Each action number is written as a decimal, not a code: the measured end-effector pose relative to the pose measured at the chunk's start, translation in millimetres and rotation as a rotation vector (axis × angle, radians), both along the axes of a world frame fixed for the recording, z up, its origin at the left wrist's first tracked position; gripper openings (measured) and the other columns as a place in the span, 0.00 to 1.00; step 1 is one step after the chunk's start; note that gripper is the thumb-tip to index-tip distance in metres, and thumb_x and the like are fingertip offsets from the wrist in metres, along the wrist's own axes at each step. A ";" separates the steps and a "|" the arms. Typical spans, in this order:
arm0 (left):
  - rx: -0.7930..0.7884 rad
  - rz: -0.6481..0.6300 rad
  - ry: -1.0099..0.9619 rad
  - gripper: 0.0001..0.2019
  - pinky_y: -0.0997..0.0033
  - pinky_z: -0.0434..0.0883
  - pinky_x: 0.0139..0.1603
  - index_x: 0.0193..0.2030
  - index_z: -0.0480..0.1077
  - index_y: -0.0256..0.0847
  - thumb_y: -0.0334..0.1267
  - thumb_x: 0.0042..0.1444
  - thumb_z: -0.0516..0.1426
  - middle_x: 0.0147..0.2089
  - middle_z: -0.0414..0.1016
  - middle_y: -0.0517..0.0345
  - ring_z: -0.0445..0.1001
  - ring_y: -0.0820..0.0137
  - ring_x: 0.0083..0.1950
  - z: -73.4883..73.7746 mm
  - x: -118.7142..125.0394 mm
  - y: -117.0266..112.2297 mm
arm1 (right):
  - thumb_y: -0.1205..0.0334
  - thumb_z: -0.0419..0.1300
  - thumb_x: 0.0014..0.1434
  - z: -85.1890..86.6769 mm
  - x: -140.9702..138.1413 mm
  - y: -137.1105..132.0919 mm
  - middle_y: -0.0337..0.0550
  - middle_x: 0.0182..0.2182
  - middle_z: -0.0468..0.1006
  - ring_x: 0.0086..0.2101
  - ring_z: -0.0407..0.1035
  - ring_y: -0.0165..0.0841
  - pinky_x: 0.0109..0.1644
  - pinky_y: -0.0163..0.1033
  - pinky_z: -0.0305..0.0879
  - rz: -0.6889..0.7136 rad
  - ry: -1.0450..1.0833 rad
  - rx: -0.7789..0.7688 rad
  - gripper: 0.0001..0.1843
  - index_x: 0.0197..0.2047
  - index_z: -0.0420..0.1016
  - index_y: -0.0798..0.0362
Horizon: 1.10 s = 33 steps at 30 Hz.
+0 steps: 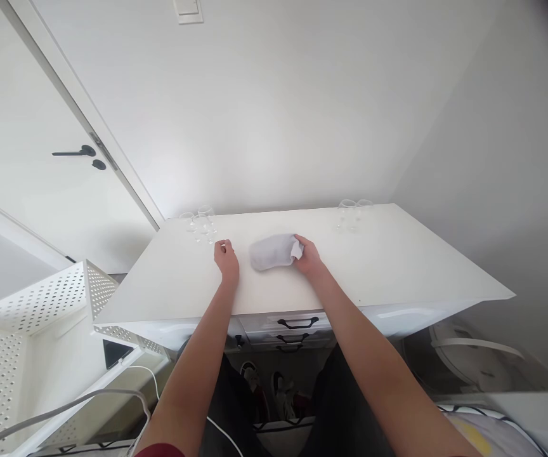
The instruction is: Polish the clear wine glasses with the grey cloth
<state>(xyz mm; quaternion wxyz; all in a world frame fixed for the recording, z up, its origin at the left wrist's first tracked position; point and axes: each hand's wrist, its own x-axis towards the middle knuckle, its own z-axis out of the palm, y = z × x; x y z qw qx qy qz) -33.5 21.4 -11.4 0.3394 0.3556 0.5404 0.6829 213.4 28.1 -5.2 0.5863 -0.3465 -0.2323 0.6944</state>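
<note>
My right hand [307,256] is closed on one end of a light grey cloth bundle [273,252], rounded and elongated, which lies on or just above the white cabinet top. A bunched edge of the cloth shows at my fingers; whether anything is inside is hidden. To its left, my left hand [226,259] has its fingers curled together over the cabinet top, apart from the cloth. What those fingers hold, if anything, I cannot make out. Just beyond that hand stand clear stemmed glasses [202,222], close together near the back edge.
More clear glasses [348,212] stand at the back right of the white cabinet top [397,266]. Drawers with dark handles [297,322] face me below. A perforated white shelf unit [59,304] and a cable [65,406] are at the left. A door [31,127] is beyond.
</note>
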 end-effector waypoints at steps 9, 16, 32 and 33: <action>0.015 0.157 -0.303 0.16 0.70 0.72 0.47 0.54 0.61 0.50 0.44 0.62 0.58 0.46 0.76 0.55 0.77 0.71 0.44 2.7 -30.5 21.5 | 0.48 0.61 0.64 -4.8 2.5 7.3 0.45 0.44 0.83 0.49 0.77 0.44 0.47 0.53 0.79 -0.171 0.122 0.036 0.11 0.43 0.76 0.45; 0.039 -0.026 -0.638 0.28 0.63 0.77 0.56 0.71 0.50 0.60 0.54 0.67 0.52 0.66 0.67 0.45 0.77 0.66 0.60 -0.8 -56.8 48.3 | 0.45 0.64 0.61 -1.9 -0.2 4.6 0.46 0.43 0.83 0.48 0.77 0.46 0.47 0.54 0.79 -0.086 0.032 0.089 0.15 0.45 0.77 0.45; 0.159 -0.184 -0.747 0.19 0.63 0.72 0.66 0.62 0.67 0.51 0.41 0.64 0.59 0.69 0.70 0.49 0.72 0.69 0.68 8.2 -50.9 43.8 | 0.52 0.62 0.65 -6.1 -2.0 8.7 0.44 0.45 0.84 0.48 0.78 0.42 0.50 0.49 0.80 -0.117 0.125 -0.002 0.12 0.48 0.77 0.48; 0.148 -0.200 -0.738 0.19 0.64 0.72 0.66 0.60 0.68 0.51 0.41 0.63 0.61 0.67 0.71 0.50 0.73 0.70 0.67 7.9 -49.2 43.1 | 0.54 0.61 0.66 -4.8 -2.6 8.6 0.43 0.45 0.84 0.49 0.78 0.41 0.51 0.48 0.80 -0.121 0.147 -0.022 0.12 0.48 0.78 0.49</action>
